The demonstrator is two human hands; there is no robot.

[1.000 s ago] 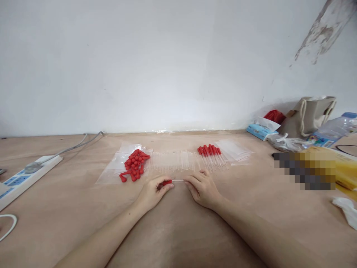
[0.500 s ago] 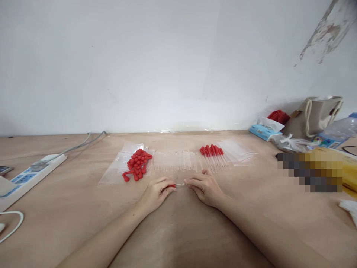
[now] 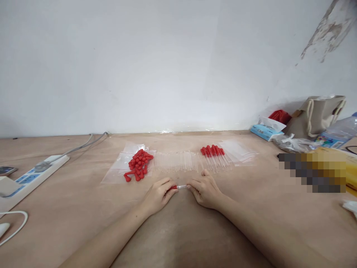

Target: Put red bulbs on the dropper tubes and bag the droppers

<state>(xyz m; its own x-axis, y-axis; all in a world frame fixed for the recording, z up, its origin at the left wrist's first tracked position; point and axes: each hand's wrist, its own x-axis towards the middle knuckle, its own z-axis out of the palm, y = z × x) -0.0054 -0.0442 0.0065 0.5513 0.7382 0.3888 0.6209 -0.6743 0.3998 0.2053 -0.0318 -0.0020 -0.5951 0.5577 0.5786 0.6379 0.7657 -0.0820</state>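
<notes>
L hand (image 3: 159, 195) & R hand (image 3: 205, 190) are shifting nearer wearer, pinching bulb (image 3: 173, 187) & tube (image 3: 182, 187) resp.; skewed push poss. snapping tube.

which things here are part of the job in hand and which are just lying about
Likely the job:
red bulb and clear tube in the hands
red bulb pile
clear tube row
red-topped tubes

Likely lying about:
power strip
tissue box
cloth bag
</notes>
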